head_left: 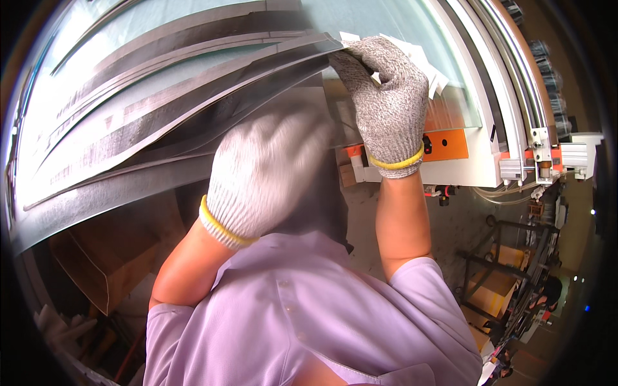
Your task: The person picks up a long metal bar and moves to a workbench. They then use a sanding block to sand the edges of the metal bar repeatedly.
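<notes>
My right hand, in a speckled grey knit glove with a yellow cuff edge, pinches the right end of a thin dark grey sheet between thumb and fingers. That end is raised, and the sheet bows down toward the left. My left hand, in a white knit glove, is just below the sheet's near edge; motion smears its fingers, and whether it touches the sheet cannot be made out. More long dark sheets lie beyond on the pale glass-like tabletop.
White paper pieces are beside my right hand. An orange plate sits on the white machine frame, with metal rails curving along the right. A cardboard box stands below left; a dark metal rack is on the right.
</notes>
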A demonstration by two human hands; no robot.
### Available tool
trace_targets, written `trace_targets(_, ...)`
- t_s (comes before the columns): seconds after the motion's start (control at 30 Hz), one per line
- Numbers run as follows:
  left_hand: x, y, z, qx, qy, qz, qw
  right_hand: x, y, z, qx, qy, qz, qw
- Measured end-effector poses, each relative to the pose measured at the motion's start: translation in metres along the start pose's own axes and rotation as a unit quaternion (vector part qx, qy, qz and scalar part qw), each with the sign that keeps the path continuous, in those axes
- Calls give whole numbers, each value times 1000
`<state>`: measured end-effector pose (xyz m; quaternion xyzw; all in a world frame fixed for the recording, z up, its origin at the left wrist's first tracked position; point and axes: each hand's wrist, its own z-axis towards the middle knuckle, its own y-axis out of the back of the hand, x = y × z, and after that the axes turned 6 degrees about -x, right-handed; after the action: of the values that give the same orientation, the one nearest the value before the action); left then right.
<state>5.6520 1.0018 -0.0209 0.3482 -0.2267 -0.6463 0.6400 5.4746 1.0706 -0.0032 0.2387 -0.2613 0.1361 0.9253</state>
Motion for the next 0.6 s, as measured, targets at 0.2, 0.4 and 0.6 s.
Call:
trace_targets(0.2, 12, -5, 11, 63, 159, -58, 983, -11, 1, -28, -19, -156, 58, 986)
trace_targets(0.4, 28, -8, 22, 49, 134, -70, 987, -15, 3, -40, 3, -187, -2, 982)
trace_targets(0.6, 27, -17, 16, 36, 143, -62, 987, -12, -5, -41, -2, -162, -34, 986)
